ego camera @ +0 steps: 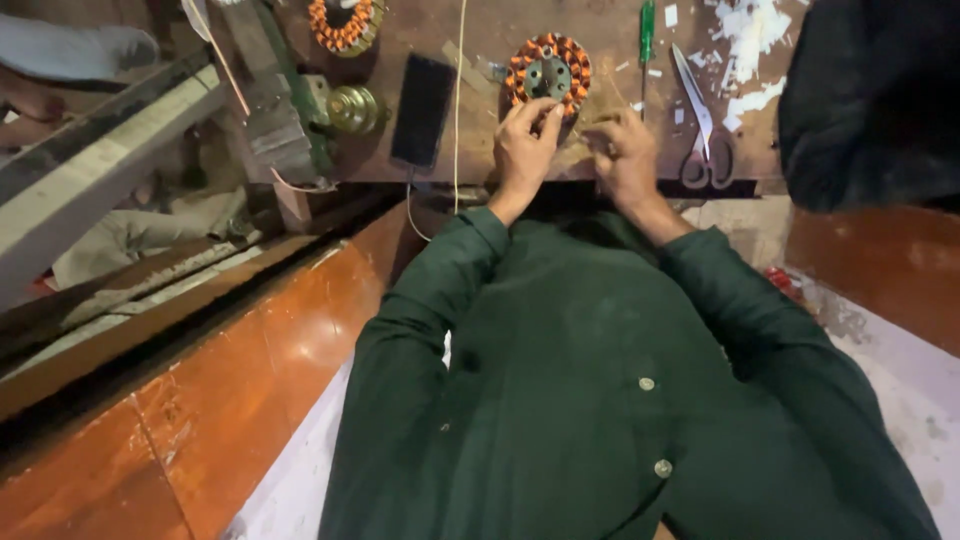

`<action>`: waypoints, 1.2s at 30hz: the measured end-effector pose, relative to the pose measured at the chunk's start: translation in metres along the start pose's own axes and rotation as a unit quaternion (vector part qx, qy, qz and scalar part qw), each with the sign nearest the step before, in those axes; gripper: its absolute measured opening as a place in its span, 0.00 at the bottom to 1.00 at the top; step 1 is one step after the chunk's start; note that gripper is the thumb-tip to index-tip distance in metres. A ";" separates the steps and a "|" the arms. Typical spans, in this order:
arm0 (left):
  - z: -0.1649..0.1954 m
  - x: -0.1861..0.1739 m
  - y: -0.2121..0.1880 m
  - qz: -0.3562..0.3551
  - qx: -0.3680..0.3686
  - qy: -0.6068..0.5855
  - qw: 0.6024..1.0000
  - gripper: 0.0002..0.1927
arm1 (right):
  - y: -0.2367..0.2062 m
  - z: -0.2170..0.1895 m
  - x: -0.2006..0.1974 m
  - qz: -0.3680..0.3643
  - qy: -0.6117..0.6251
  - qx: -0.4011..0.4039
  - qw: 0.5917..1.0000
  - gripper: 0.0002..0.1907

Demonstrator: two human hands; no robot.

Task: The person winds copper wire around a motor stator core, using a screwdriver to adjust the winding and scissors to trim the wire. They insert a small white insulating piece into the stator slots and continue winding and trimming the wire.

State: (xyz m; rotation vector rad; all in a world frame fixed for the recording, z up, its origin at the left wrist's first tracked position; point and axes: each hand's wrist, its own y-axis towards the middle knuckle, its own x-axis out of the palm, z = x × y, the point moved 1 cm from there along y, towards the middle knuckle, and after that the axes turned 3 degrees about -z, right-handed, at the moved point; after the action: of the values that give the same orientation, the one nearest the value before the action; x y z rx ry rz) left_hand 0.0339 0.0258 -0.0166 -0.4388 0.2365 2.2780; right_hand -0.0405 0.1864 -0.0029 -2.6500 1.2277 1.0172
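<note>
A round motor stator wound with orange copper coils lies flat on the brown workbench, a little in from the bench's near edge and just beyond both hands. The left hand rests at the stator's near rim, its fingertips pinched narrow against the coils there; whether anything thin sits between those fingertips cannot be told. The right hand lies just right of it on the bench, close to the near edge, fingers curled in tight, and what they hold, if anything, is too small to make out. A dark phone lies to the left of the stator, reaching nearly to the bench edge, with a pale cord running between the two from far to near and over the edge. To the right, scissors lie with their handles at the near edge, a green-handled screwdriver farther back, and white paper scraps at the far right. A second wound stator and a brass-coloured round part sit at the far left. Open bench remains only in narrow strips beside the stator.
</note>
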 end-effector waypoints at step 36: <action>-0.051 -0.012 0.007 -0.111 -0.211 -0.420 0.876 0.17 | 0.006 0.013 0.056 0.121 0.037 0.193 0.973 0.06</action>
State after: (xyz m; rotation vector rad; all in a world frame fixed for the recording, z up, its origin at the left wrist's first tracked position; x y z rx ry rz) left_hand 0.0486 -0.0023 -0.0591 0.3266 -0.7250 2.0672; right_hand -0.0255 0.1495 -0.0441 -2.2976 1.6056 0.6228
